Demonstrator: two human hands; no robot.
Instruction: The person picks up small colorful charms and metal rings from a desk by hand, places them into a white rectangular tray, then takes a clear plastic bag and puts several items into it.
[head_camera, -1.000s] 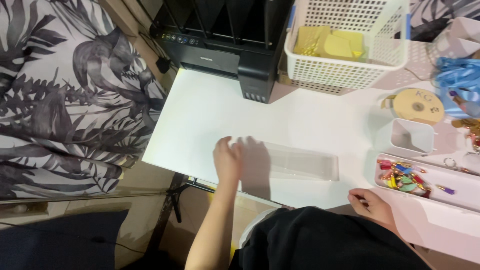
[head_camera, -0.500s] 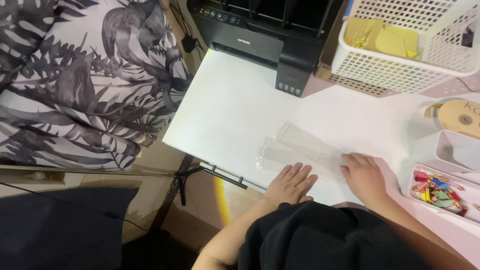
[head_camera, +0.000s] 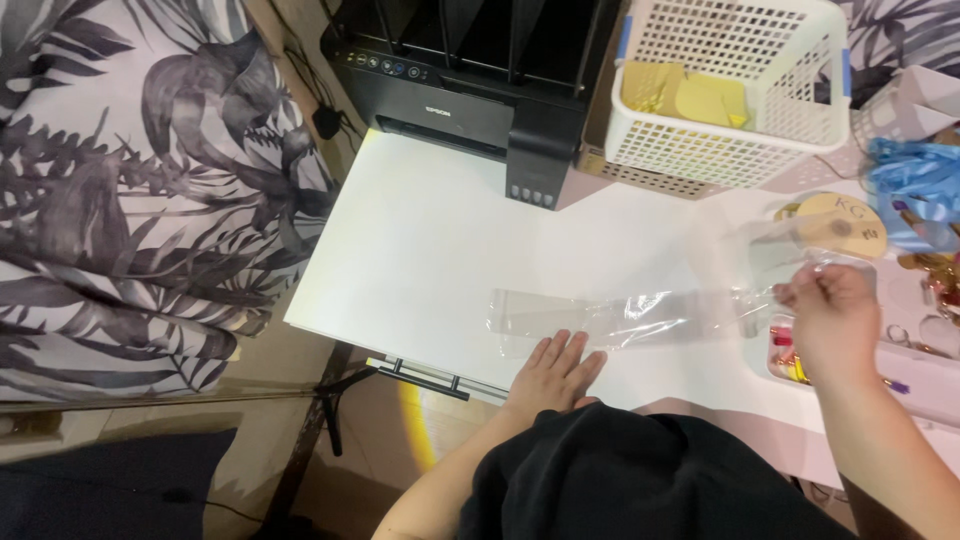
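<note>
Head view: left hand (head_camera: 553, 371) flat, grip released; right hand (head_camera: 832, 312) grasping clear bag (head_camera: 640, 315).

A clear plastic sleeve (head_camera: 620, 315) lies across the middle of the table (head_camera: 420, 250). The left hand (head_camera: 553, 375) rests flat below it, the right hand (head_camera: 830, 315) pinches its right end. A printer (head_camera: 470, 80) stands at top centre, a basket (head_camera: 730, 90) to its right.

The flat white counter (head_camera: 450, 240) carries a black printer (head_camera: 470, 80) at its far edge, a white plastic lattice basket (head_camera: 730, 90) beside it, a gold disc (head_camera: 840, 222), a long clear plastic sleeve (head_camera: 610, 318) lying flat, and a shallow white tray (head_camera: 900, 370) of small colourful bits.
</note>
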